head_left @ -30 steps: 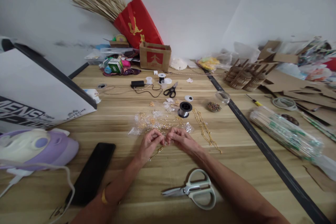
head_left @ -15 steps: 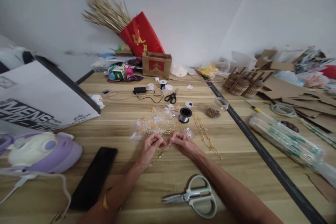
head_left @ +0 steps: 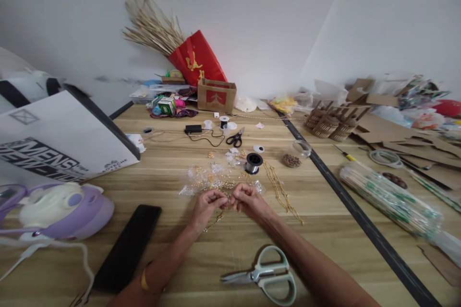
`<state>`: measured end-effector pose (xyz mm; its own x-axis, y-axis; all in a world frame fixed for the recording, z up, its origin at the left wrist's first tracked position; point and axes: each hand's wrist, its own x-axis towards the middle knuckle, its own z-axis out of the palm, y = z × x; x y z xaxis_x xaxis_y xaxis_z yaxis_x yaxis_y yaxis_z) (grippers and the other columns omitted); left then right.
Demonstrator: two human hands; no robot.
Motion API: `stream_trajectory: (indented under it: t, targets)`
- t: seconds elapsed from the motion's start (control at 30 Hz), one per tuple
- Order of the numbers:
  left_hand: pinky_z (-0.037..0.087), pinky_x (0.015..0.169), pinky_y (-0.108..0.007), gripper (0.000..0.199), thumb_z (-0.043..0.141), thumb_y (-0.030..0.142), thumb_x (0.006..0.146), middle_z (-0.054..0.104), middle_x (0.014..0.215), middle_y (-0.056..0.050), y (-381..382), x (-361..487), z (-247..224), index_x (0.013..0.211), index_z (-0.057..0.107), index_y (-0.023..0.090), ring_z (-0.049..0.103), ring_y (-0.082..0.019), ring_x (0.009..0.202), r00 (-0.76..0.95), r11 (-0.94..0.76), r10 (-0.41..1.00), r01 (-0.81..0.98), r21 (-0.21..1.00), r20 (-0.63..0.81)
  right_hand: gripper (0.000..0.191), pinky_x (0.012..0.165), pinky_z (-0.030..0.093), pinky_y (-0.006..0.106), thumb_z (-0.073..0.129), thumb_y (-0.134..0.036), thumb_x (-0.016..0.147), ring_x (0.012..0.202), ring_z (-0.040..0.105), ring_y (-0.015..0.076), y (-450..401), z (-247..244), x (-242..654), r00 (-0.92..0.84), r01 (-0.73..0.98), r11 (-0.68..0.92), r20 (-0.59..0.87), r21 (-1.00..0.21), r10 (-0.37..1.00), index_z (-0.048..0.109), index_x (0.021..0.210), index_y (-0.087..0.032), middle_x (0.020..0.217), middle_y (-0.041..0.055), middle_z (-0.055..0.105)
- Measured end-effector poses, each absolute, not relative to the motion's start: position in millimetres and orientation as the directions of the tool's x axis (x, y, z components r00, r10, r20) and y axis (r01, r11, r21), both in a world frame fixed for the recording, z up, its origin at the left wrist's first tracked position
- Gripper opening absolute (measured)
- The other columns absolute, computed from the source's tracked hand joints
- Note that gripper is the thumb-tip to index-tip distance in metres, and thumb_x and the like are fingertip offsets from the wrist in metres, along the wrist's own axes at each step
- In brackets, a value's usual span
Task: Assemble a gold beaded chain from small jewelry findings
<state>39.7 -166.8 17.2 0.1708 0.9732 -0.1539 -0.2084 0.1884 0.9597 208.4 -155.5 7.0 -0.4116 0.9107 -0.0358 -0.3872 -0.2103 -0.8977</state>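
Observation:
My left hand (head_left: 211, 206) and my right hand (head_left: 248, 200) meet fingertip to fingertip over the wooden table (head_left: 194, 259). Both are pinched closed. Between and beneath the left fingers runs a gold beaded chain (head_left: 215, 222), its end trailing on the wood. What the right fingertips grip is too small to make out. Just beyond the hands lie small plastic bags with gold and clear beads (head_left: 201, 177). A spool of wire (head_left: 253, 163) stands behind the right hand, and longer gold chains (head_left: 279, 187) lie to its right.
Pale-handled scissors (head_left: 273, 276) lie near the front edge, between the forearms. A black phone (head_left: 127, 247) is at the left, beside a purple and white device (head_left: 72, 211). Black scissors (head_left: 235, 139), a bead jar (head_left: 293, 157) and wrapped sticks (head_left: 389, 199) lie farther out.
The camera view has shifted slightly, so the background sits lower. My hands stay close together, with the right fingers bent a little differently.

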Motion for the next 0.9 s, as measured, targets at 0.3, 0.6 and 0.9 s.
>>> stream_trajectory:
  t: [0.3, 0.6, 0.9]
  targets:
    - [0.044, 0.048, -0.021, 0.043, 0.085, 0.032, 0.051, 0.066, 0.053, 0.001, -166.7, 39.8, 18.8, 0.066, 0.048, 0.017, 0.057, -0.01, 0.046, 0.281, 0.326, 0.932, -0.365, 0.872, -0.23, 0.031, 0.05, 0.047, 0.018, 0.072, -0.035, 0.075, 0.055, 0.06, 0.0088, -159.2, 13.9, 210.0, -0.524, -0.194, -0.157, -0.033, -0.968, 0.851, 0.066, 0.099, -0.016, 0.073, 0.0012, 0.068]
    - [0.042, 0.044, -0.019, 0.047, 0.087, 0.032, 0.05, 0.065, 0.053, 0.001, -166.2, 38.6, 15.0, 0.064, 0.044, 0.017, 0.057, -0.01, 0.044, 0.35, 0.391, 0.899, -0.372, 0.842, -0.263, 0.024, 0.058, 0.049, 0.021, 0.069, -0.036, 0.078, 0.064, 0.063, 0.0117, -161.4, 13.7, 209.9, -0.537, -0.161, -0.077, 0.022, -0.984, 0.843, 0.069, 0.091, -0.015, 0.075, 0.0029, 0.071]
    - [0.041, 0.045, -0.019, 0.044, 0.085, 0.03, 0.054, 0.062, 0.052, 0.002, -166.3, 38.2, 14.8, 0.065, 0.045, 0.016, 0.056, -0.009, 0.045, 0.388, 0.406, 0.886, -0.389, 0.827, -0.253, 0.022, 0.059, 0.049, 0.023, 0.069, -0.036, 0.078, 0.059, 0.061, 0.0113, -159.2, 12.2, 213.1, -0.536, -0.125, -0.032, 0.04, -0.992, 0.843, 0.07, 0.086, -0.016, 0.071, 0.0022, 0.07]
